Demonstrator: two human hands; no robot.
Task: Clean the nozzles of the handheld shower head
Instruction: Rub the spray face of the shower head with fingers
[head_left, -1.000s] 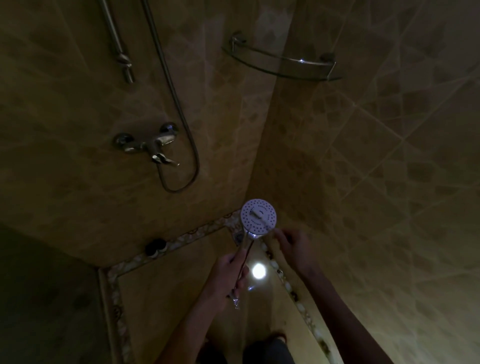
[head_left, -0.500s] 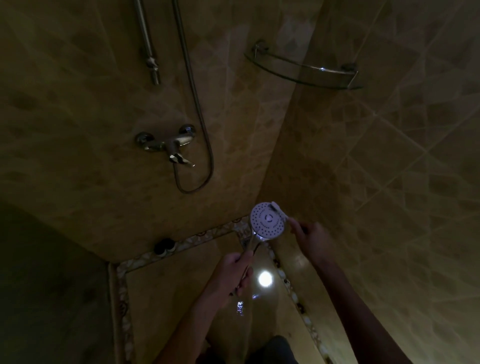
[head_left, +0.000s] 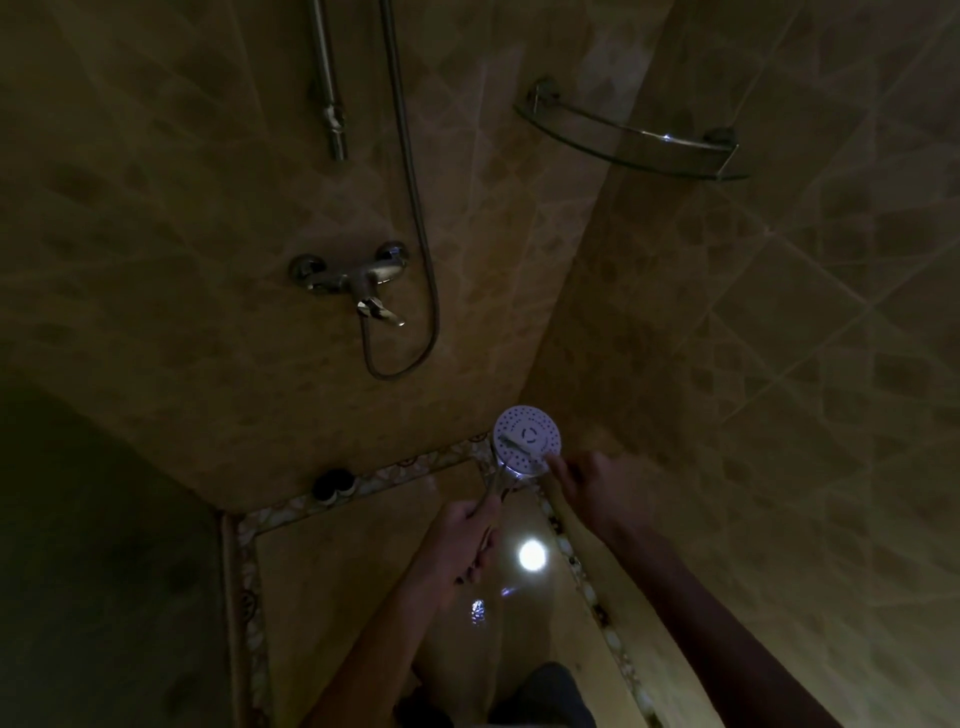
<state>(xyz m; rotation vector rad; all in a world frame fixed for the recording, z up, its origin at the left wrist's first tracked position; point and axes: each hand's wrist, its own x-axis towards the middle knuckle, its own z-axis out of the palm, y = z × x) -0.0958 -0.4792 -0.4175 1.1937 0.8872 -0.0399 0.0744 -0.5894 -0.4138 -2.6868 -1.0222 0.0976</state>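
Note:
In the dim shower stall the handheld shower head shows its round white face with small dark nozzles, lit by a light. My left hand is shut on its chrome handle from below. A small pale brush lies across the left part of the face, held by my right hand, which reaches in from the right at the lower right rim of the face. The brush is thin and blurred. The metal hose hangs down the back wall and loops under the tap.
A chrome mixer tap and slide rail are on the back wall. A glass corner shelf hangs above right. A dark round object sits on the mosaic ledge. A bright light spot reflects off the wet floor.
The view has tilted, so the wall fittings sit lower and more to the right. The brush has moved from the head's right rim back across its face.

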